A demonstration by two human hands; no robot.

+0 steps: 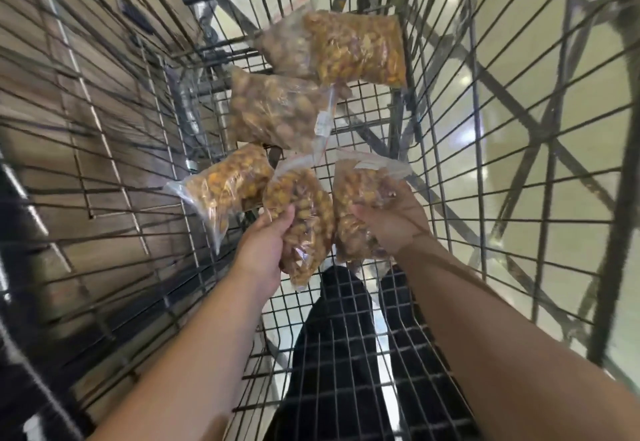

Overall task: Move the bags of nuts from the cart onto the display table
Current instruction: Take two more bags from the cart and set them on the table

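1. Forearms reach forward and down into the wire cart (485, 136) from the 6 o'clock edge, both bare, converging toward the middle of the basket.
2. The left hand (263, 243) has its back turned up, thumb pressed on top of the left bag (304, 219); its fingers curl beneath, closed around the bag's lower half, hidden from view.
3. The right hand (394, 222) lies at 3 o'clock of the left one, back up, thumb pointing toward 9 o'clock; its fingers wrap over the right bag (360, 191), gripping it.
4. The two held bags touch side by side, both raised above the basket floor.
5. Each bag is clear, crinkled plastic with a zip strip at its top, bulging with lumpy golden-brown nuts.
6. Three more bags lie in the cart: the near bag (221, 191) at 10 o'clock of the left hand, slumped against the side wall with a loose empty corner; the middle bag (273, 111) at 12 o'clock, holding browner, rounder nuts, bearing a white label; the far bag (346, 49) beyond it, flat, rectangular, near the front wall.
7. The cart is a grid of thin dark metal rods, finer mesh on the floor, wider bars on the walls.
8. Through the mesh show glossy pale floor (519, 77) and dark trousers (339, 354) at 6 o'clock.
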